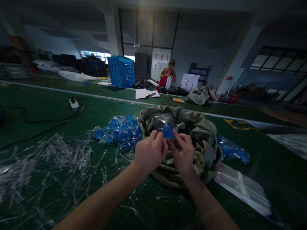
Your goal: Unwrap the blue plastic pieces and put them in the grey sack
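Note:
Both my hands hold a clear plastic bag [165,119] with a round blue object [167,131] inside it. My left hand [151,150] is closed on the bag's lower left edge. My right hand [183,151] pinches it at the right, thumb and fingers beside the blue object. Beneath and behind the hands stands an olive woven sack [203,137] with its rim rolled down; its contents are mostly hidden. Left of the sack lies a pile of bagged blue objects [122,129]. More bagged blue pieces [233,150] lie at its right, near a stack of flat clear bags [242,187].
Thin clear plastic strips [62,153] are strewn over the green table [100,105] at left. A power strip [74,103] with a black cable lies farther back. Across the way, a person [168,75] handles a white box near a blue crate [121,72].

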Tool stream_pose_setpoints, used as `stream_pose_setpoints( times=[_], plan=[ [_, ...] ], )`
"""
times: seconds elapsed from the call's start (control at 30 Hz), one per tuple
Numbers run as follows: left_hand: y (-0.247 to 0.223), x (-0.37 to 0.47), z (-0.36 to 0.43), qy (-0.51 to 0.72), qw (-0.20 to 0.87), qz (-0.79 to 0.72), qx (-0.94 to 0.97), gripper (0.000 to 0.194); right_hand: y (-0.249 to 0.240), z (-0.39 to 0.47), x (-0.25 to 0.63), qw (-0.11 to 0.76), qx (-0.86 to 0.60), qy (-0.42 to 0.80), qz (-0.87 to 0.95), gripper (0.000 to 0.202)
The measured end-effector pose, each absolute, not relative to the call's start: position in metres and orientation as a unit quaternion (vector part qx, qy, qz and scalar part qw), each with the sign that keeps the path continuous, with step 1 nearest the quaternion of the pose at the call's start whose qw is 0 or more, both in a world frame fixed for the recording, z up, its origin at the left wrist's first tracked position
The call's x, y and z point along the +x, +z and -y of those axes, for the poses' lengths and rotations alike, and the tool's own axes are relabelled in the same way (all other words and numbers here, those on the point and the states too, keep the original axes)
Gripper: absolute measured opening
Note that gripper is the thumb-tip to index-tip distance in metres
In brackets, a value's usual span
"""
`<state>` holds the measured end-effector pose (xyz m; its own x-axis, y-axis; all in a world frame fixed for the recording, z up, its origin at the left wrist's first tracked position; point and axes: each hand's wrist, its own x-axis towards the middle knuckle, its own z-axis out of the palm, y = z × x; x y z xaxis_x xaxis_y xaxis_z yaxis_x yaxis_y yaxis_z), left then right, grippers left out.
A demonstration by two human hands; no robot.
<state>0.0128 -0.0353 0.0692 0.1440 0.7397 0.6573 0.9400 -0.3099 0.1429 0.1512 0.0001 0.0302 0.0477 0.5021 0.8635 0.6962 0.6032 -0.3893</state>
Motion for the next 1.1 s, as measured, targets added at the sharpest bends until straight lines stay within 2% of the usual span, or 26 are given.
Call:
stream_pose_setpoints(
  times=[0.3, 0.7, 0.93, 1.1],
  plan=[
    [0.063, 0.015, 0.035, -0.321, 0.165, 0.501, -0.786, 0.022, 0.031, 0.002, 0.154, 0.534, -0.45, -0.181, 0.692, 0.033],
    [0.055, 0.019, 0.036, -0.338, 0.173, 0.458, -0.804, 0.024, 0.034, 0.006, 0.154, 0.544, -0.467, -0.179, 0.674, 0.034],
    [0.058, 0.022, 0.037, -0.325, 0.152, 0.525, -0.772, 0.024, 0.036, 0.006, 0.155, 0.553, -0.476, -0.166, 0.664, 0.033],
    [0.056, 0.021, 0.035, -0.299, 0.124, 0.541, -0.777, 0.031, 0.035, 0.006, 0.155, 0.547, -0.478, -0.179, 0.663, 0.03]
  ],
)
